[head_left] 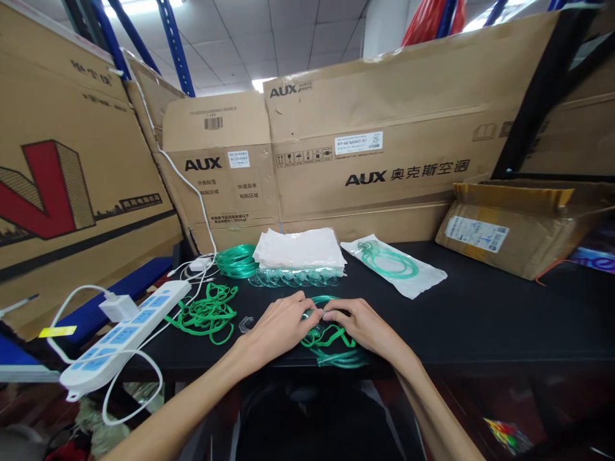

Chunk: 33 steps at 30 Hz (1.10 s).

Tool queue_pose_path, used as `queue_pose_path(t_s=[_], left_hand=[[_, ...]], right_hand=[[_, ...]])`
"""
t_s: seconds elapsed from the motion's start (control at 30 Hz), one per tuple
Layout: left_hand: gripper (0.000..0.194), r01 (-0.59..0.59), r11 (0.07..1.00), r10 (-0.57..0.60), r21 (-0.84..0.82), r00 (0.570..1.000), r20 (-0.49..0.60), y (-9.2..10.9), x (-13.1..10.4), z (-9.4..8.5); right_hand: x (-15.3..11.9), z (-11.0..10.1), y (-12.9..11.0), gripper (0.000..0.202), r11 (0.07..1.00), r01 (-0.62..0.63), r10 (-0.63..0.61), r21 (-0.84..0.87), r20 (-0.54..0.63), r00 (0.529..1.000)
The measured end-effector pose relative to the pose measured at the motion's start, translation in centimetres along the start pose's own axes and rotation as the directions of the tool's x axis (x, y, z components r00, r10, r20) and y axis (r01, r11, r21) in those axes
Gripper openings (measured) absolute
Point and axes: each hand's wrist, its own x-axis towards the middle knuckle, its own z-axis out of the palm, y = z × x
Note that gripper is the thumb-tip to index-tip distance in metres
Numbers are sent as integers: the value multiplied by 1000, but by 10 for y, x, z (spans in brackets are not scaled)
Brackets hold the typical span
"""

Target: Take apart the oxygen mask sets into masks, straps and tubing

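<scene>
My left hand (pixel 286 323) and my right hand (pixel 361 324) meet near the front of the black table, thumbs and fingertips pinched close together. Between and below them lies a see-through green oxygen mask (pixel 313 337), mostly hidden by my fingers. Both hands grip it at its upper part; the exact spot under the fingertips is too small to make out. A flat green elastic strap (pixel 342 334) loops out under my right hand. Coiled green tubing (pixel 340 358) lies in front, at the table edge. Left of my left hand is a small clear plastic piece (pixel 246 324).
Behind my hands is a stack of white bags (pixel 298 248) over a row of clear green masks (pixel 298 278). Around it lie a tubing coil (pixel 236 261), loose green straps (pixel 206 312), a bagged tubing set (pixel 394 264), a power strip (pixel 125 339) and an open carton (pixel 504 224).
</scene>
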Motion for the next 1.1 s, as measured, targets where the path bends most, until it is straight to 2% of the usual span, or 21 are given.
queue_pose_path(t_s=[0.33, 0.53, 0.67, 0.8, 0.87, 0.97, 1.1], left_hand=[[27, -28, 972, 53, 235, 994, -101, 12, -9, 4], [30, -31, 971, 55, 237, 994, -96, 10, -13, 12], [32, -1, 992, 12, 124, 996, -87, 9, -12, 11], [40, 73, 994, -76, -77, 996, -40, 4, -4, 9], [46, 128, 974, -125, -189, 992, 28, 0, 2, 8], [54, 231, 912, -175, -339, 966, 189, -9, 9, 4], [59, 321, 817, -162, -479, 925, 343, -15, 14, -4]], right_hand=[[1, -1, 3, 33, 1000, 22, -22, -13, 25, 999], [3, -2, 4, 36, 999, 33, -34, 8, 50, 998], [3, 0, 3, 36, 1000, 18, -18, 7, 34, 999], [3, 3, 4, 35, 1000, -5, 5, -2, -12, 1000], [3, 4, 3, 34, 1000, -6, 6, 0, -20, 1000], [3, 5, 0, 33, 1000, -13, 14, 6, -16, 1000], [4, 5, -3, 30, 999, -43, 44, 18, -10, 999]])
